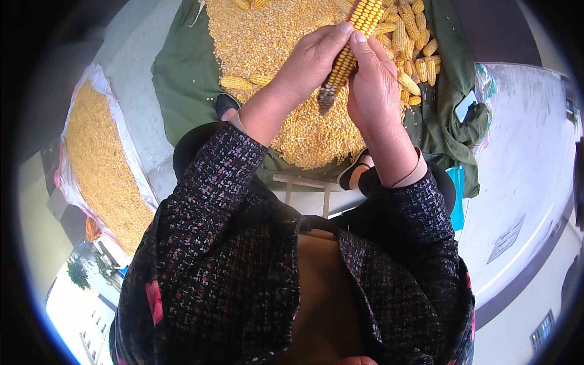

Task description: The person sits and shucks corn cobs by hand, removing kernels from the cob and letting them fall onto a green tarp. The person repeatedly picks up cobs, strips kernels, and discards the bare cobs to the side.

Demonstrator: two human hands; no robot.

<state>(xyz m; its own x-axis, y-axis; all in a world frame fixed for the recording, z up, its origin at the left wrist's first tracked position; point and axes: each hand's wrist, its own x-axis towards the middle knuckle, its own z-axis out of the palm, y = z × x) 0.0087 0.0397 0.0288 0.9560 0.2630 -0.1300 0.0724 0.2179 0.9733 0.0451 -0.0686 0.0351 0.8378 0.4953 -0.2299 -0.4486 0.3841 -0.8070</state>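
Note:
Between my two hands is a yellow corn cob (345, 64), tilted, with its dark, kernel-bare tip pointing down towards me. My left hand (315, 59) grips it from the left and my right hand (374, 82) from the right, the thumbs side by side on the kernels. The cob's upper end runs past the top edge of the view. Below it spreads a heap of loose corn kernels (260, 41) on a green cloth (182, 77). Whole cobs (406, 36) are piled to the right of the heap, and a few more cobs (235, 82) lie at its left.
A pale sheet (106, 84) at the left bears another long spread of grain (98, 146). A phone-like flat object (465, 106) rests on the bunched cloth at the right. Near my feet are a wooden stool frame (305, 180) and a teal bag (456, 196).

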